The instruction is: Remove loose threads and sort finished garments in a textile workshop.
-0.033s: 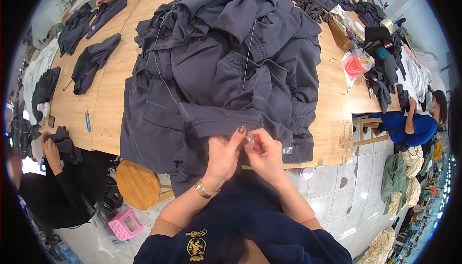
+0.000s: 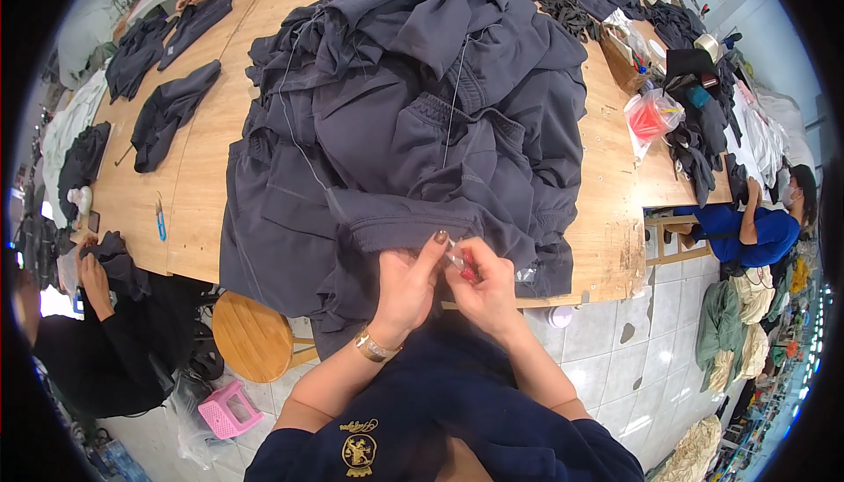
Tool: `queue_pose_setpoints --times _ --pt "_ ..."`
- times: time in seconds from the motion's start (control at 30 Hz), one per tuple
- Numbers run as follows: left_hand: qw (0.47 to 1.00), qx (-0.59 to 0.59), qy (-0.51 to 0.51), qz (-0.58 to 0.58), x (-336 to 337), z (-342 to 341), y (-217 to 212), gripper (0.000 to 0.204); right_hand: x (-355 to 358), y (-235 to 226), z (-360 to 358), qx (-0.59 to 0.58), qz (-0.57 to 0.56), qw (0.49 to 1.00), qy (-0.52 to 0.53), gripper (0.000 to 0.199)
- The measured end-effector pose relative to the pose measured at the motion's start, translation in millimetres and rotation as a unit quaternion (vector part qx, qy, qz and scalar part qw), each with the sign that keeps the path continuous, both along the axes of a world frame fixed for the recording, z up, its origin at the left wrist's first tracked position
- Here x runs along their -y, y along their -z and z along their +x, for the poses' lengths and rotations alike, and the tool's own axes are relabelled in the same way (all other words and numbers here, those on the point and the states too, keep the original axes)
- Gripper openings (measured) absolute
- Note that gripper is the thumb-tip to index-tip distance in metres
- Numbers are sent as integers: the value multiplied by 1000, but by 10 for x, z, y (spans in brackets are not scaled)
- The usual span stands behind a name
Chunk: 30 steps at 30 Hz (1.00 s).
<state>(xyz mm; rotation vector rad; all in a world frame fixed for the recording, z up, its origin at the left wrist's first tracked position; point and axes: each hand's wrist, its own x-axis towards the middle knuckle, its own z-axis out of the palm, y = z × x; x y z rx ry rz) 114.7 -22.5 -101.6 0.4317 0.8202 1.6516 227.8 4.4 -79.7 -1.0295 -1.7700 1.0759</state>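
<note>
A big heap of dark grey garments (image 2: 413,104) covers the wooden table (image 2: 607,218). Both my hands meet at the near edge of the heap, over a folded grey waistband (image 2: 387,218). My left hand (image 2: 406,293), with a gold bracelet on its wrist, pinches the grey cloth between thumb and fingers. My right hand (image 2: 485,295) pinches a small red and clear thing (image 2: 461,264) against that cloth. The fingertips of the two hands touch. What the small thing is cannot be made out.
A round wooden stool (image 2: 255,337) and a small pink stool (image 2: 227,412) stand below the table on my left. A person in black (image 2: 88,341) handles dark cloth at the left, and a person in blue (image 2: 756,227) sits right. A clear bag with red contents (image 2: 655,117) lies on the table.
</note>
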Motion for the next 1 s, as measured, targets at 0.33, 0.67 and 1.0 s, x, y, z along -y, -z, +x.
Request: queue_pose_setpoints --times 0.33,0.67,1.0 --pt "995 92 16 -37 -84 -95 -56 16 -78 -47 258 88 28 995 -36 27" --pt "998 51 16 -30 -68 -99 -3 23 -122 46 241 193 189 963 -2 26" --pt "1000 27 -7 -11 -69 -56 -74 21 -125 57 241 203 179 963 3 26"
